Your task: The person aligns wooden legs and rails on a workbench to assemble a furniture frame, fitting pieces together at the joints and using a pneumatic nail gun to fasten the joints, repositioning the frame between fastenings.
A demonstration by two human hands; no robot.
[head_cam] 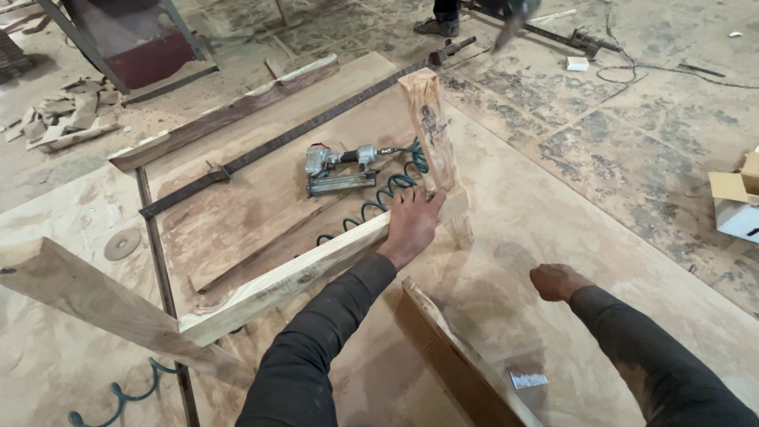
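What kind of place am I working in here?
Most likely a woodworking or carpentry shop. A rough timber frame lies on sheet boards under the left hand, a pneumatic nail gun with a coiled air hose sits inside it, and offcuts litter the dusty floor.

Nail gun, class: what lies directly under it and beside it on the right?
The nail gun lies on a wooden panel inside the timber frame. A green coiled hose runs from its right, passing behind the rail under the left hand, where it is hidden.

Left hand (411,221) pressing flat on a pale wooden rail (292,277) beside an upright leg (431,130), right hand (557,281) seemingly fisted above the plywood sheet (553,198), nail gun (340,168) with green coiled hose (391,190) lying nearby
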